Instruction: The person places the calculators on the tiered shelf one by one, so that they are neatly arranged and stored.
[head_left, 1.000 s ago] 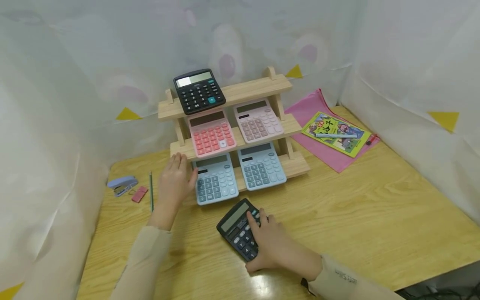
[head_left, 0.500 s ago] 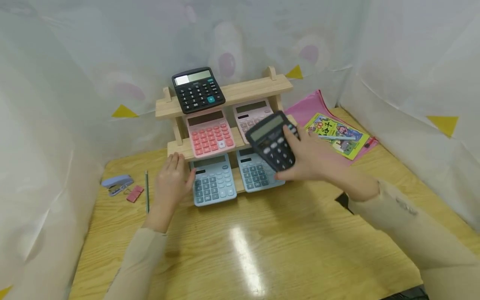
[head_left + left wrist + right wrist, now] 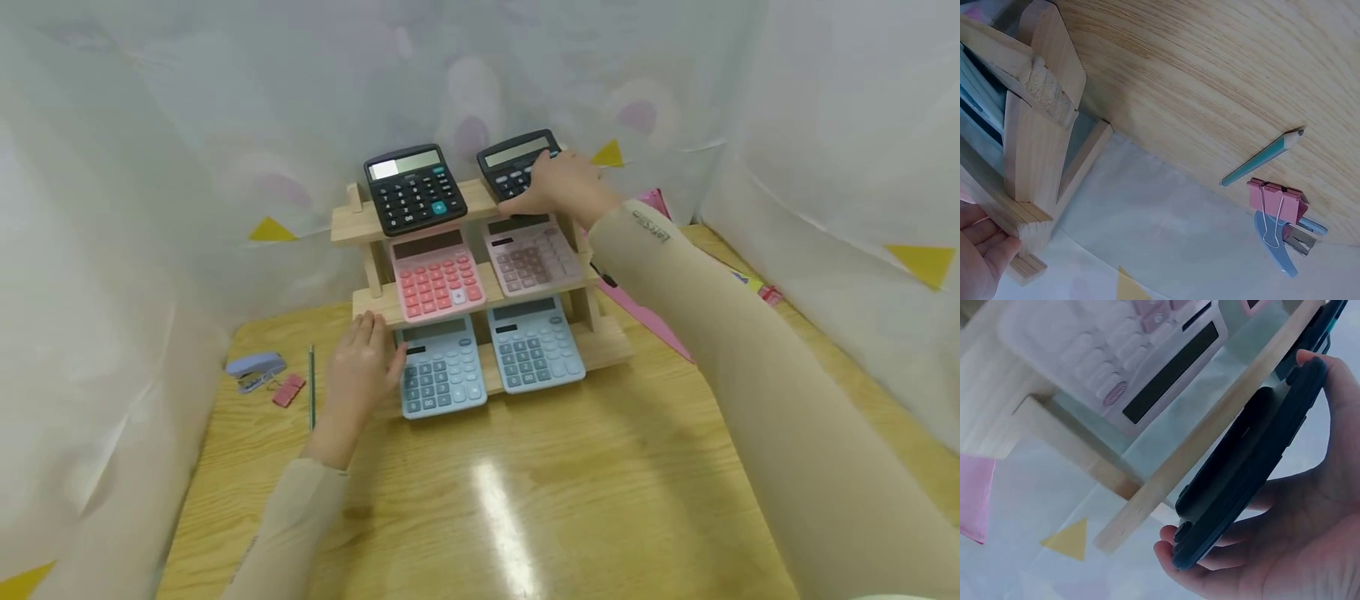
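A three-tier wooden rack (image 3: 532, 289) bears several calculators. My right hand (image 3: 572, 185) grips a black calculator (image 3: 517, 156) across its width, thumb on one side and fingers on the other, at the right of the top shelf; in the right wrist view its back faces that shelf's edge. Another black calculator (image 3: 415, 190) leans at the top left. A coral pink calculator (image 3: 438, 275) and a pale pink calculator (image 3: 531, 258) stand on the middle tier, two light blue calculators (image 3: 442, 367) on the lowest. My left hand (image 3: 358, 375) holds the middle shelf's left end, fingers over the board.
Left of the rack lie a green pencil (image 3: 312, 387), a pink binder clip (image 3: 288, 389) and a lavender-blue stapler (image 3: 256, 369). A pink pouch (image 3: 651, 321) at right is partly behind my right sleeve (image 3: 705, 325). Pale curtains surround the wooden table (image 3: 420, 500).
My right hand has lifted the black calculator from the table and carried it up past the lower tiers to the top shelf's right side. The left hand keeps its place on the rack.
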Demonstrator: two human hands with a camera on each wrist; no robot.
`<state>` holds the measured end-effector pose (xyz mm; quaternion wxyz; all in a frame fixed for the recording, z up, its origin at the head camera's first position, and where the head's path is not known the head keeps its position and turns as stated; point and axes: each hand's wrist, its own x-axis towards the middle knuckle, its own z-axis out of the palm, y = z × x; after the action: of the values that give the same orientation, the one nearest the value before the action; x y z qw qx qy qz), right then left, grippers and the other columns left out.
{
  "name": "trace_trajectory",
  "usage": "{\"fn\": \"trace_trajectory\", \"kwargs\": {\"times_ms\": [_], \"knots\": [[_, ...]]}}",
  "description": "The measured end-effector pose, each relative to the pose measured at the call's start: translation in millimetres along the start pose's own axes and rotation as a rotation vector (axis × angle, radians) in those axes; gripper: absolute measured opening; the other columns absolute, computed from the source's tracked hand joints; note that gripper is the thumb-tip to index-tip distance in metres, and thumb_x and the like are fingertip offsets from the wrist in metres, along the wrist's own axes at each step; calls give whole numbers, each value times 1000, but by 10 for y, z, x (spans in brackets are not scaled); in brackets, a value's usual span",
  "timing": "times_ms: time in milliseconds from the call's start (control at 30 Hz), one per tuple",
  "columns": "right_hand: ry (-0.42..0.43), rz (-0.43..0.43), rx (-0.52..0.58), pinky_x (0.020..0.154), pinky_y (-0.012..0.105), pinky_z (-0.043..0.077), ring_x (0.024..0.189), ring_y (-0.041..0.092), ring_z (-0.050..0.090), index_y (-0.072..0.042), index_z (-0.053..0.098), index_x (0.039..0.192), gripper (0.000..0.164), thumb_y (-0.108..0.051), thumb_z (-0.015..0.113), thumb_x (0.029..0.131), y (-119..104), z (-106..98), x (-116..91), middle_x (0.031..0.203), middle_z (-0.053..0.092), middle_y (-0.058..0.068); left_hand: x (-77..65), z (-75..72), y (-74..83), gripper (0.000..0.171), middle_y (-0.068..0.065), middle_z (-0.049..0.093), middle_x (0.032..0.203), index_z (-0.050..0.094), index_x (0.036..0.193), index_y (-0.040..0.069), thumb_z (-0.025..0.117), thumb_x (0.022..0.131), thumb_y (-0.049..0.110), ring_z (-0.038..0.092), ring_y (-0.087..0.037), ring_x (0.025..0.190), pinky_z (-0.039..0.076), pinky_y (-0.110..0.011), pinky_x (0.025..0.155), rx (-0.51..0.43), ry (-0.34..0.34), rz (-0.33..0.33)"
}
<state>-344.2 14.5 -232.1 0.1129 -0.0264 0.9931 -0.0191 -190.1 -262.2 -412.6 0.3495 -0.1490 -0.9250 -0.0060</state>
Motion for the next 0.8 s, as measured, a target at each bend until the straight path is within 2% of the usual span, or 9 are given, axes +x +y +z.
{"fn": "trace_trajectory", "kwargs": {"times_ms": [100, 200, 367, 567, 667, 800], "knots": [[-27, 55, 16, 107, 59, 31, 136, 40, 26, -5, 0, 149, 123, -84, 44, 65, -79, -25, 60, 154, 12, 22, -9, 7, 4, 55, -26, 63, 113, 61, 112, -9, 68, 78, 34, 62, -37, 105, 51, -42, 92, 2, 1, -3], [-44, 70, 8, 106, 57, 32, 136, 39, 27, -6, -2, 149, 121, -85, 39, 67, -128, -36, 98, 155, 10, 20, -12, 5, 2, 55, -26, 64, 112, 61, 111, -9, 68, 78, 34, 62, -37, 105, 52, -42, 92, 8, 11, -1], [-46, 67, -5, 109, 53, 29, 140, 39, 21, -3, -14, 145, 124, -87, 34, 67, -158, -22, 152, 155, 3, 24, -17, -6, 15, 54, -26, 63, 113, 61, 112, -9, 67, 79, 34, 62, -37, 106, 51, -42, 93, -1, 8, 3], [-23, 77, 23, 111, 51, 28, 141, 38, 17, -3, -14, 145, 125, -87, 36, 67, -159, 21, 192, 153, 2, 28, -27, -4, 25, 56, -26, 62, 114, 60, 113, -9, 66, 80, 35, 61, -37, 107, 50, -42, 95, -1, -6, -5], [-11, 81, 32, 113, 50, 25, 141, 39, 17, -3, -16, 145, 125, -87, 35, 66, -167, 41, 210, 152, 1, 29, -25, -9, 20, 55, -26, 62, 114, 60, 113, -9, 66, 80, 34, 61, -37, 108, 50, -42, 95, 3, -6, -6], [16, 66, 66, 116, 50, 19, 142, 41, 9, -3, -17, 144, 127, -88, 34, 65, -170, 88, 219, 152, -7, 31, -32, -18, 9, 53, -26, 62, 116, 60, 114, -8, 67, 81, 33, 60, -37, 109, 50, -42, 95, 12, -24, -12]]}}
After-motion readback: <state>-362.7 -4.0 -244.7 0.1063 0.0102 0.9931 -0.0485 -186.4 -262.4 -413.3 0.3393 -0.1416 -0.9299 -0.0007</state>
